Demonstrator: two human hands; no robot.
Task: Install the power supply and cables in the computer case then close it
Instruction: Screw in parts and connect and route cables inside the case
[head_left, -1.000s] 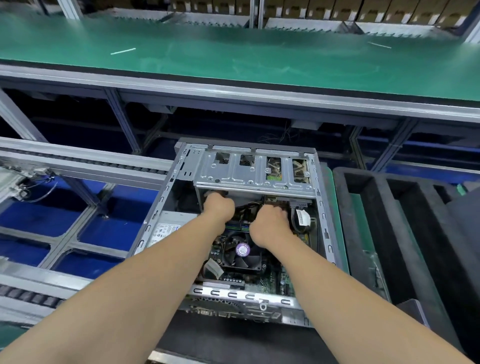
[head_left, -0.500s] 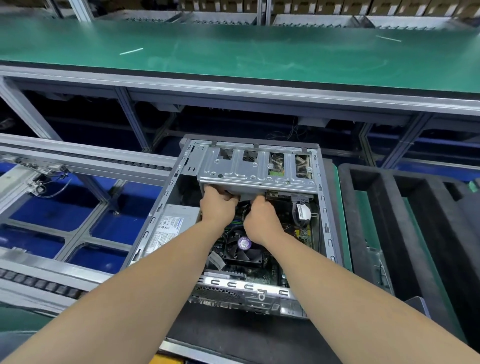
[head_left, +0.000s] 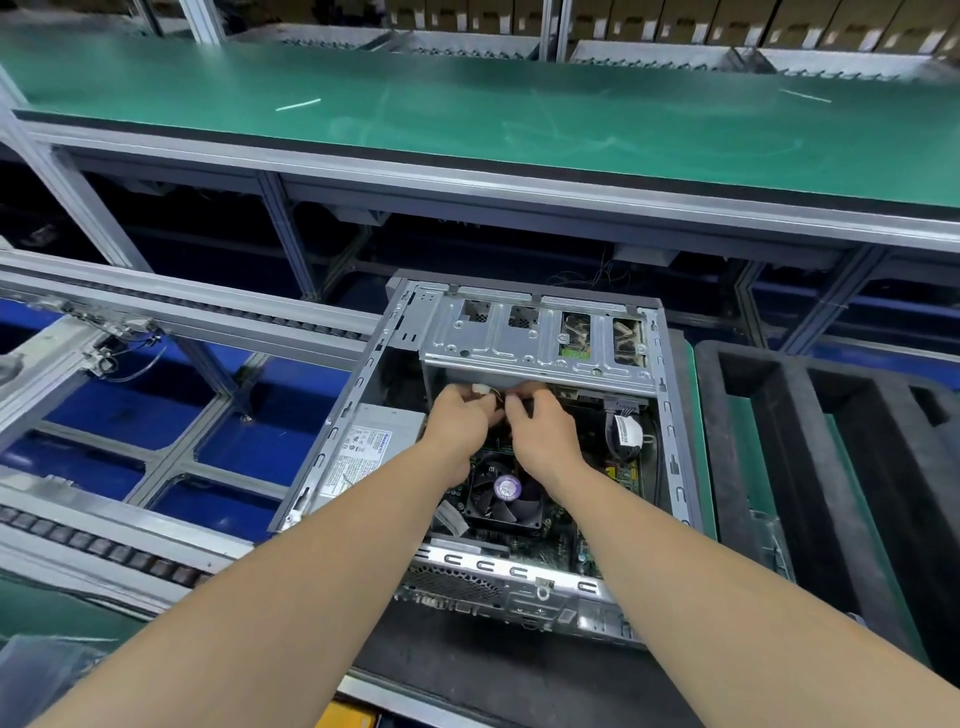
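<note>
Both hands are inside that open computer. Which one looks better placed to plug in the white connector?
Probably the left hand: the white connector sits at its fingertips, under the drive cage. The right hand pinches the wires beside it.

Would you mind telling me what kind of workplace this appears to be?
Most likely a computer assembly line: a long green-matted workbench, a metal roller conveyor rail, and an open grey metal computer case beside a black foam packing tray.

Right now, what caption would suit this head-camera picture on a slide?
Both hands, left and right, handle a white connector under the drive cage of an open computer case.
</note>
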